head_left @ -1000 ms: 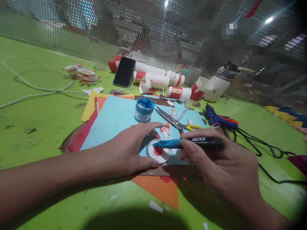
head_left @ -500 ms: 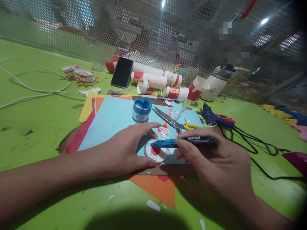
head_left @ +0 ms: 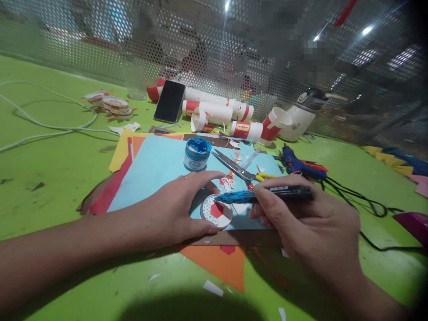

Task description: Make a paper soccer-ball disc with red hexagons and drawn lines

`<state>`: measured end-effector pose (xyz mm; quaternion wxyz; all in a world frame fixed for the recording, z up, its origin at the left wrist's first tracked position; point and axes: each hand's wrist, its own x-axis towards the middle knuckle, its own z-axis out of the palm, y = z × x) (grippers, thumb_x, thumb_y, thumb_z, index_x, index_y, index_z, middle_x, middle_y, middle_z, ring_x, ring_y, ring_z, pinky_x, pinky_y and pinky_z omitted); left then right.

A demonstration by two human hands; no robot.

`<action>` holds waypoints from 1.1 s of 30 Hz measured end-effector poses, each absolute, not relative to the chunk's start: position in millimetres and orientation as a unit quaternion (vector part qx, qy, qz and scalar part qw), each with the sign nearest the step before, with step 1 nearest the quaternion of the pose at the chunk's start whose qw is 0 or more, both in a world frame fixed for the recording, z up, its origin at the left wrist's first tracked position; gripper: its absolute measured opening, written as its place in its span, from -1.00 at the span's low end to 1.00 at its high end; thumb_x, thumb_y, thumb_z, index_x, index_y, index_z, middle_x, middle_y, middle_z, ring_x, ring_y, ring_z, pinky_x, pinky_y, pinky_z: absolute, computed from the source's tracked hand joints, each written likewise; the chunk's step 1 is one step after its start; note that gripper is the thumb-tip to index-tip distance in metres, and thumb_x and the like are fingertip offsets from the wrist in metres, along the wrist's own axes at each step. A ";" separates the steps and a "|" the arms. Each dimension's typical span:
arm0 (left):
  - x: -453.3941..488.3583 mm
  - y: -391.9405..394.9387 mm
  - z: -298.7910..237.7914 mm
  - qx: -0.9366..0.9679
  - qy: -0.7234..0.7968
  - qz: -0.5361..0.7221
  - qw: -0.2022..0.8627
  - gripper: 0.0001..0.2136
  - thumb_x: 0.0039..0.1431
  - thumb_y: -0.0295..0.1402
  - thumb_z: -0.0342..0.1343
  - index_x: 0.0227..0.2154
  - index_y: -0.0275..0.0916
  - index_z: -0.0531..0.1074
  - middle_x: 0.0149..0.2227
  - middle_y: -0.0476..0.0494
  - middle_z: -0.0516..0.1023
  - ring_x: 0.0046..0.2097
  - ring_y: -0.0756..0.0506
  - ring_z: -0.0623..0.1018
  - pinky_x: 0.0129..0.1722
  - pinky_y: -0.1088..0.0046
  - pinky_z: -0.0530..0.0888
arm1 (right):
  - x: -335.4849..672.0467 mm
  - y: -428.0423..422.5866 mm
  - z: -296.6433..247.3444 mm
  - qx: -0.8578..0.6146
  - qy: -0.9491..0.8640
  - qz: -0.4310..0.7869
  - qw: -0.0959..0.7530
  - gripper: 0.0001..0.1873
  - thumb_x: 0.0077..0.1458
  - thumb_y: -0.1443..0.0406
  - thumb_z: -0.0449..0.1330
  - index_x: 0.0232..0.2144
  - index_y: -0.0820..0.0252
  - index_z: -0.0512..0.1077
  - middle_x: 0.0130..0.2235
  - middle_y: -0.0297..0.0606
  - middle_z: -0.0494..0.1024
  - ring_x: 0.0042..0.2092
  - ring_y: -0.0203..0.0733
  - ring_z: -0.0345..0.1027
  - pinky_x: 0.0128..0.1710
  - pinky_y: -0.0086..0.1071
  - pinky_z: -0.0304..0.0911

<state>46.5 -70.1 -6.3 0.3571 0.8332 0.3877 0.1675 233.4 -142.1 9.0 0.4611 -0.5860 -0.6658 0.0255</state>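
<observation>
Between the thumb and fingers of my left hand [head_left: 182,205] is a small round white disc [head_left: 222,221], lying on light blue paper [head_left: 157,154]. The disc has a red polygon in its middle and blue dots over its left part. My right hand [head_left: 304,223] grips a black marker pen [head_left: 287,193] whose front end is smeared with blue paint. The pen's tip is over the upper part of the disc; whether it touches cannot be seen. Beyond the left hand stands an open jar of blue paint [head_left: 196,160].
Scissors [head_left: 234,165] with yellow handles lie among paper scraps. A blue glue gun [head_left: 294,162] with a black cord is to the right. Farther back are a phone [head_left: 169,101], several red-and-white paper cups [head_left: 245,130] and a white flask [head_left: 299,118]. A perforated metal screen [head_left: 100,49] closes off the back.
My right hand and the marker pen have shifted slightly right, so the pen tip has passed from the disc's left part toward its upper middle. My left hand keeps its place around the disc.
</observation>
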 end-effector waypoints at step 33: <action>46.7 -68.5 -11.0 0.846 0.376 0.170 0.338 -0.25 -0.10 -0.25 0.31 0.19 -0.24 0.20 0.19 -0.22 0.36 0.17 -0.25 0.37 0.13 0.21 0.32 | 233.0 -142.0 8.0 -0.543 -0.728 0.026 0.419 -0.97 0.08 0.34 0.25 -0.37 0.14 0.45 -0.50 -0.47 0.53 -0.48 -0.39 0.40 -0.43 -0.52 0.26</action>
